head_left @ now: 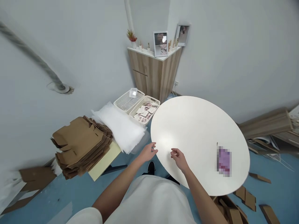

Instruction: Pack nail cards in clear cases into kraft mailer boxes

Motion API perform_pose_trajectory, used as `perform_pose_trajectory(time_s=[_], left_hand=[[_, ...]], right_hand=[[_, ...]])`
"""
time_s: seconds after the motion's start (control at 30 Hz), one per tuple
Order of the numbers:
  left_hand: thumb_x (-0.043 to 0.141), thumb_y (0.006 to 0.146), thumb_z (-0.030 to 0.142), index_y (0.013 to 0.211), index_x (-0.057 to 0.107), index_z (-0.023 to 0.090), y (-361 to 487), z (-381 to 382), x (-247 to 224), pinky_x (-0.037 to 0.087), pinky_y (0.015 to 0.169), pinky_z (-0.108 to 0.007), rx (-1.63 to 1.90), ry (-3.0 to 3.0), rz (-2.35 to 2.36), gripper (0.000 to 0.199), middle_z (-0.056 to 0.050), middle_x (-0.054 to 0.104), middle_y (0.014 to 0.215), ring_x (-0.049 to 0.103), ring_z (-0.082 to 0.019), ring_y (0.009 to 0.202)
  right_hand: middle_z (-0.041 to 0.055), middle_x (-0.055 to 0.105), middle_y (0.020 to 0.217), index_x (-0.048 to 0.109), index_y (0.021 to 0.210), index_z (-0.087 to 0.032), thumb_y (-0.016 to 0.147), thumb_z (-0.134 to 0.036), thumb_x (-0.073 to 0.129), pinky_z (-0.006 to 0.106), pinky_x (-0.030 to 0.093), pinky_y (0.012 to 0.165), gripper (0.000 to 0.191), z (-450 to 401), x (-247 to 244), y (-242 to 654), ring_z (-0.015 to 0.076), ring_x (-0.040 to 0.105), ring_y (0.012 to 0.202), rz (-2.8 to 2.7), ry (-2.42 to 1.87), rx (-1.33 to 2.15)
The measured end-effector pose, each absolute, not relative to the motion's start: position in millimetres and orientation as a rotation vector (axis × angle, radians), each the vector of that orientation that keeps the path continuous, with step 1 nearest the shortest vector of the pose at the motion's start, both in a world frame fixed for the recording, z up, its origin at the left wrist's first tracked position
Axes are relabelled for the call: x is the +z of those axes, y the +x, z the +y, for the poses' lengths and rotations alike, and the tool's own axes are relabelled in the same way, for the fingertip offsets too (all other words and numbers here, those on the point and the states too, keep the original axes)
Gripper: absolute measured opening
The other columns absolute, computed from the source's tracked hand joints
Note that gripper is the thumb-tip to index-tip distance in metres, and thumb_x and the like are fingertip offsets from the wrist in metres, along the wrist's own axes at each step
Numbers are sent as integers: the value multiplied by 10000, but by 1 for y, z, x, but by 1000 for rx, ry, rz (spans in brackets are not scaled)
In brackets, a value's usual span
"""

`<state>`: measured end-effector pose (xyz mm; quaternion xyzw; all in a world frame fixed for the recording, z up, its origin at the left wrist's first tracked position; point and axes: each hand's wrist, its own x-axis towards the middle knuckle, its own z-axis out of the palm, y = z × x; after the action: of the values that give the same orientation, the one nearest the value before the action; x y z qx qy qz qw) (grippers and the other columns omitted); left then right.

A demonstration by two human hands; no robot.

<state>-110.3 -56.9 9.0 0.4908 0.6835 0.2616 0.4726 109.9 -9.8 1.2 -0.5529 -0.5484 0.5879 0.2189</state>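
Observation:
My left hand (pixel 149 151) hovers at the near left rim of the round white table (pixel 198 124), fingers apart and holding nothing. Over the tabletop, a little to the right, my right hand (pixel 178 157) has loosely curled fingers with a gap to the thumb and nothing visible in them. A blurred-out purple item (pixel 224 161) lies on the right part of the table. Left of my left hand is a pile of white foam sheets (pixel 121 124), beside a tall stack of flattened brown cardboard boxes (pixel 79 143).
Behind the foam sheets stand a white basket (pixel 121 101) with a small clear box and another basket (pixel 135 113) full of printed cards. A wooden corner cabinet (pixel 149 70) carries picture frames and a plant. Cardboard pieces (pixel 245 197) litter the blue floor at right.

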Motion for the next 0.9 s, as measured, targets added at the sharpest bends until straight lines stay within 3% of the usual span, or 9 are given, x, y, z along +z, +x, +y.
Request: perform_pose_trajectory(time_s=[0.3, 0.47, 0.9], left_hand=[[535, 714, 453, 1230, 432, 163, -163, -61, 16, 433, 795, -318, 468, 1168, 1826, 601, -126, 517, 1208, 539, -257, 1016], [590, 647, 460, 1194, 474, 165, -186, -61, 21, 423, 804, -319, 383, 1145, 1851, 632, -125, 537, 1190, 558, -273, 992], [562, 711, 425, 1152, 503, 201, -266, 30, 11, 427, 842, -317, 772, 1113, 1931, 498, -94, 503, 1212, 531, -233, 1028]], right_hand=[[38, 600, 859, 572, 965, -209, 690, -424, 555, 312, 445, 690, 350, 35, 10, 54, 153, 591, 720, -1648, -1384, 1839], [32, 594, 843, 575, 954, -208, 679, -412, 561, 300, 444, 666, 343, 60, 7, 27, 150, 586, 709, -1661, -1367, 1888], [36, 624, 858, 606, 920, -201, 653, -358, 580, 313, 449, 694, 312, 125, -7, -76, 152, 576, 743, -1726, -1385, 1851]])
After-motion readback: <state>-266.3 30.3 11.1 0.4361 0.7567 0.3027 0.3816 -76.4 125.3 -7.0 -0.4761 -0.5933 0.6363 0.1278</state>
